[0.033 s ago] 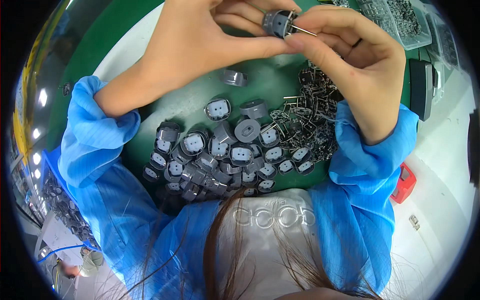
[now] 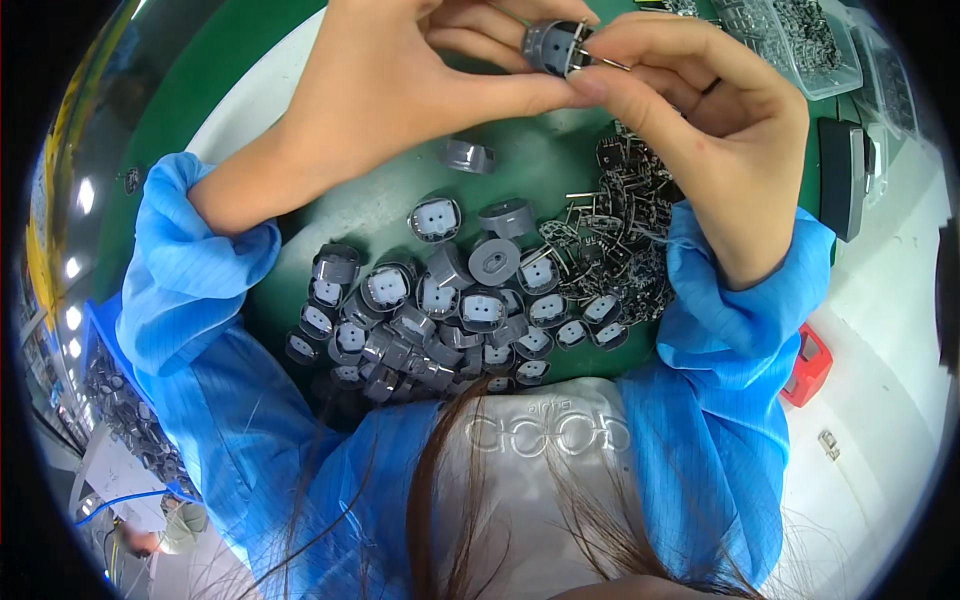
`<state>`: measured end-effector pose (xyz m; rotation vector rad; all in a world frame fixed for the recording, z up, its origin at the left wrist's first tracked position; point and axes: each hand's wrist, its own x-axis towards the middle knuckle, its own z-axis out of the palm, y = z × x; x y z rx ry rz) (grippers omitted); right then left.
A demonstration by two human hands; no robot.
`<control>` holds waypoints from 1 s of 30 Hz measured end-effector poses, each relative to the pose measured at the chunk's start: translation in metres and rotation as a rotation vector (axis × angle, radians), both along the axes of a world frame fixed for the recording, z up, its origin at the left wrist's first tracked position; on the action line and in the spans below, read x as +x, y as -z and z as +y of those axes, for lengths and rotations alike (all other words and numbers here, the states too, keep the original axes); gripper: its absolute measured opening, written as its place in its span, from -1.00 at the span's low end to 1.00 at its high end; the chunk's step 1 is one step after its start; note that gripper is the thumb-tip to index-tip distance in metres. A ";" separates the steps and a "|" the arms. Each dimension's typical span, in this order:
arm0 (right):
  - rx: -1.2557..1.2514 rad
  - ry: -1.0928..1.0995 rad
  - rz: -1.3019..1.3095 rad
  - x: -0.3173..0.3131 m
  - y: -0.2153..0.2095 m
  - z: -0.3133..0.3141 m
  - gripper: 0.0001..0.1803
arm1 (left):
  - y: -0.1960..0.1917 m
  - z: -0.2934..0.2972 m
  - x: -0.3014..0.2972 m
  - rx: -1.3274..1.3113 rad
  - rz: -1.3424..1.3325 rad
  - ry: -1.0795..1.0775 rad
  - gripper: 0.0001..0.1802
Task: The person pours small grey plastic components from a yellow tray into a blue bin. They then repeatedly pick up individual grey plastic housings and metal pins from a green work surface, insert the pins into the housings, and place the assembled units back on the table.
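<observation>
Up at the far edge of my view, my left hand (image 2: 400,95) grips a dark grey round plastic housing (image 2: 548,46) with a lighter, holed insert. The fingers and thumb of my right hand (image 2: 725,125) pinch a small part with metal pins (image 2: 611,63) against the housing's open side. How far that part sits inside is hidden by my fingers. Below my hands lies a pile of similar grey housings (image 2: 483,308), some showing their pale inserts. Right of it, a heap of small black circuit boards with pins (image 2: 635,225) reaches under my right wrist.
One grey housing (image 2: 468,156) lies apart below my left hand. Clear plastic boxes (image 2: 850,75) with metal parts stand at the far right, beside a black box-shaped object (image 2: 842,180). A red plastic object (image 2: 808,367) is right of my sleeve. More housings (image 2: 135,425) fill a blue-edged bin at left.
My right hand and the pinned part have shifted very slightly left. The housing is still in my left hand.
</observation>
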<state>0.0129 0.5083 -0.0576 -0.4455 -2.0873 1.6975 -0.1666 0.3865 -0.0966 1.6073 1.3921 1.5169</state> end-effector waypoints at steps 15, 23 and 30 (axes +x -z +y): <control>0.590 -0.089 0.027 -0.005 -0.009 0.010 -0.55 | 0.000 -0.008 0.008 -0.289 -0.107 -0.052 -0.56; 0.254 0.058 0.109 -0.003 0.007 0.006 -0.62 | -0.001 -0.010 0.010 -0.205 -0.088 -0.017 -0.58; 0.791 -0.018 0.096 -0.001 -0.003 0.013 -0.79 | 0.003 -0.010 0.009 -0.305 -0.254 -0.006 -0.59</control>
